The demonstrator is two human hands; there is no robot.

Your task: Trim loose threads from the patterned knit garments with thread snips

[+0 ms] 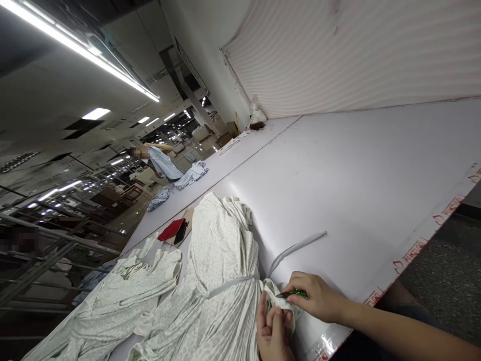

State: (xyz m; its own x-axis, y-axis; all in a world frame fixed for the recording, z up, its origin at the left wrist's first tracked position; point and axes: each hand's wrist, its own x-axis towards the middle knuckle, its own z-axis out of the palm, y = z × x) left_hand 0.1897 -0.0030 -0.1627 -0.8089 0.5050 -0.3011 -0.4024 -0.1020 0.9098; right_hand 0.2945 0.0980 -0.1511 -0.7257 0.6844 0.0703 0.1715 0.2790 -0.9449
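A bundle of pale patterned fabric (221,265) lies on the white table (338,190), tied round with a white strip (233,283) whose loose end (296,246) trails across the table. My right hand (317,298) is closed on a small green-handled tool (293,294), its tip at the bundle's gathered end. My left hand (272,331) pinches that end of the fabric just below the tool.
More of the same fabric (124,296) spreads at the left. A red cloth (171,229) and a dark phone (181,232) lie beyond. A person (161,160) stands at the far end by stacked blue garments (191,174). Metal racks (56,225) stand at the left.
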